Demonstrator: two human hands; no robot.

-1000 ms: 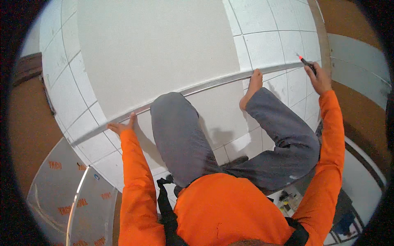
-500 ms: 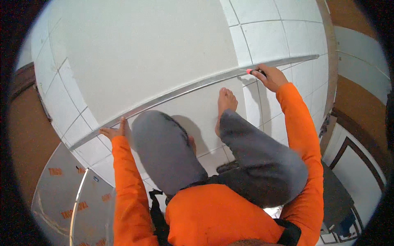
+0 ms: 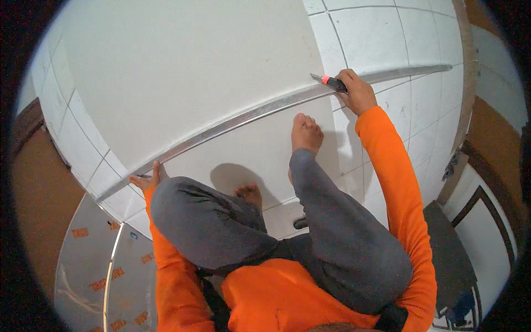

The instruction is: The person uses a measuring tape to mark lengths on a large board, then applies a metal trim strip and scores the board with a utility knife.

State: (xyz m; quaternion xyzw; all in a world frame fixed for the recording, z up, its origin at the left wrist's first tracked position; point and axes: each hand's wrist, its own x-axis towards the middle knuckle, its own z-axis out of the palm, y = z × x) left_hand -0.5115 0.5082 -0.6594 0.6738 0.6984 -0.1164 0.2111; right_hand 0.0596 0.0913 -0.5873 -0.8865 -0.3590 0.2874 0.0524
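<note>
A long metal straightedge [image 3: 232,126] lies slantwise across a large pale sheet [image 3: 188,61] and the white tiles at both sides. My right hand [image 3: 357,93] is closed around a black and red utility knife [image 3: 336,83] near the bar's right part. The knife's bare blade points to the upper left, over the sheet just past the bar's far edge; whether it touches the sheet I cannot tell. At the bar's left end, my left hand [image 3: 146,178] presses on it with thumb and fingers spread.
My bare right foot [image 3: 307,134] rests on the sheet's near part, close to the bar; my left foot [image 3: 250,195] is farther back. Grey printed panels [image 3: 83,260] lie at the lower left. White tiles [image 3: 381,39] border the sheet, and a dark flat surface [image 3: 453,254] stands at the lower right.
My right hand has turned the knife, so its blade now reaches past the bar's far edge. My left knee has swung left, uncovering my left foot. The left hand stays on the bar.
</note>
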